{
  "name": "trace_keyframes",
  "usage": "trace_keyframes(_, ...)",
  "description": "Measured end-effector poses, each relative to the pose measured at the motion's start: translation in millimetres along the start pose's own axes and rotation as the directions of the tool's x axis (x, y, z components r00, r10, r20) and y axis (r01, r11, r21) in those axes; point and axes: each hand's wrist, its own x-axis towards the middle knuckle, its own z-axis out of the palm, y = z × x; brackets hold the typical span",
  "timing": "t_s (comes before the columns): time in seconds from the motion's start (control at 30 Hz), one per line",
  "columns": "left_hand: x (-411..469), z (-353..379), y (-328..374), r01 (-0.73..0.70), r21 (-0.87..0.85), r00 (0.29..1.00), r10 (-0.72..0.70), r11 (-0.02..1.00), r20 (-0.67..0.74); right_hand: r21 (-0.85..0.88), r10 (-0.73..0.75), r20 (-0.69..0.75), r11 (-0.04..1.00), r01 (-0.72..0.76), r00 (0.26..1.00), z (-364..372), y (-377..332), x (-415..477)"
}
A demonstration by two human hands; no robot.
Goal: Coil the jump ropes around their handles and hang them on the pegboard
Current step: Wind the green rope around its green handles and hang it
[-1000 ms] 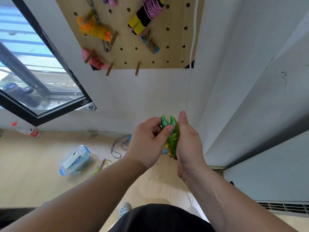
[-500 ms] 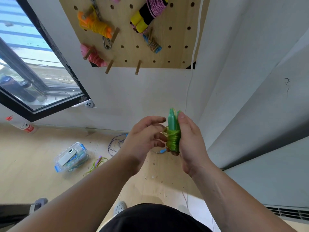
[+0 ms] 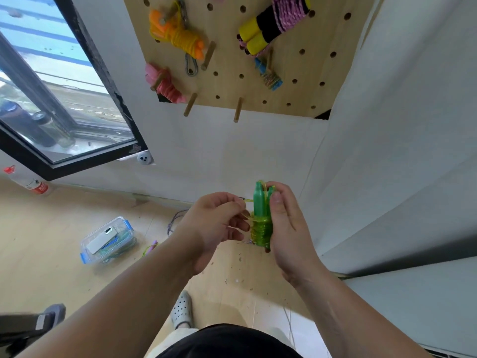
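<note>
**Green rope gripped at mid-frame**

Centre frame: the right hand has its grip curled round the green jump rope, handles upright. Just left of it, the left hand pinches the rope's loose cord. The pegboard sits well above, at the top.

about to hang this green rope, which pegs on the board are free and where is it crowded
The right bottom peg is freest, bare pegboard around it, below the blue rope. The left bottom peg is bare but close beside the pink rope. Crowded: the top, with the orange rope, carabiner and yellow-handled rope.
</note>
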Motion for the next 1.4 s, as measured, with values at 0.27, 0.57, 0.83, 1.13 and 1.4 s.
trace_keyframes(0.27, 46, -83, 36, -0.058, 0.006, 0.998, 0.058, 0.998, -0.023, -0.189, -0.027, 0.052, 0.981, 0.036, 0.998, 80, -13, 53)
trace_keyframes(0.57, 103, -156, 81, -0.022, 0.064, 0.991, 0.013, 0.998, 0.132, -0.135, 0.064, -0.078, 0.988, -0.074, 0.995, 167, -29, 103)
trace_keyframes(0.83, 144, -162, 97, -0.009, 0.025, 0.985, 0.005, 1.000, 0.174, -0.033, 0.068, -0.208, 0.997, -0.076, 0.976, 169, -35, 156)
trace_keyframes(1.13, 194, -110, 131, -0.082, 0.192, 0.996, 0.088, 0.978, -0.020, 0.357, 0.074, -0.374, 0.931, 0.070, 0.925, 146, -48, 236)
trace_keyframes(1.4, 239, -85, 146, -0.141, 0.180, 0.954, 0.183, 0.973, -0.239, 0.112, -0.035, -0.060, 0.993, 0.042, 0.998, 106, -30, 291)
